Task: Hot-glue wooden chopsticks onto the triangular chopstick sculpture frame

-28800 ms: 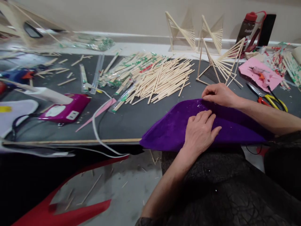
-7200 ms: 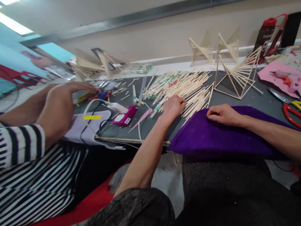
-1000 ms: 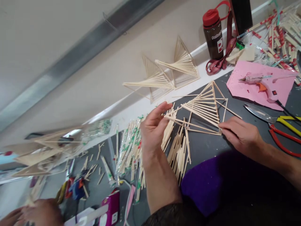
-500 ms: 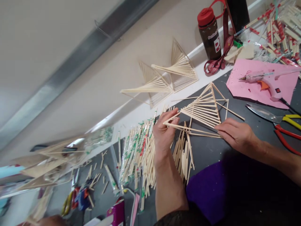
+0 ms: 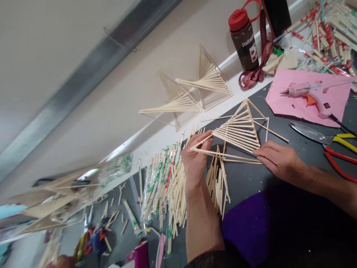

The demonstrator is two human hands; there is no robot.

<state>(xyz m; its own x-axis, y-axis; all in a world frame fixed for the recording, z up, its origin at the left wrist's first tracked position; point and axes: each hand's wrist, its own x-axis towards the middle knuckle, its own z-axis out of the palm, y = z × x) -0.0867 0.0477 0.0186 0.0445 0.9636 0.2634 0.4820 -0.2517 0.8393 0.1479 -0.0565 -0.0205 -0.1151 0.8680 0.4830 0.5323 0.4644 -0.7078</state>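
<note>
Between my hands is a wooden stick frame [image 5: 237,134], a fan of thin chopsticks joined into triangles. My left hand [image 5: 196,160] is closed around its left corner, the fingertips pinching near the narrow end of the fan. At the lower right corner, the fingers of my right hand [image 5: 275,156] press together on the stick ends. Several loose chopsticks [image 5: 177,193] lie under and beside my left forearm. Two finished-looking stick frames [image 5: 206,85] of the same kind stand at the wall behind.
A glue gun [image 5: 312,95] rests on pink foam [image 5: 281,104], with pliers [image 5: 315,134] below it. A red-capped bottle [image 5: 242,41] stands by the wall. Wrapped chopsticks [image 5: 157,178] and scissors [image 5: 83,238] lie to the left. Another person's hand [image 5: 63,260] shows at the bottom left.
The view has shifted slightly. Both my hands keep their hold on the stick frame, almost unmoved. The other person's hand has moved a little right, nearer the scissors.
</note>
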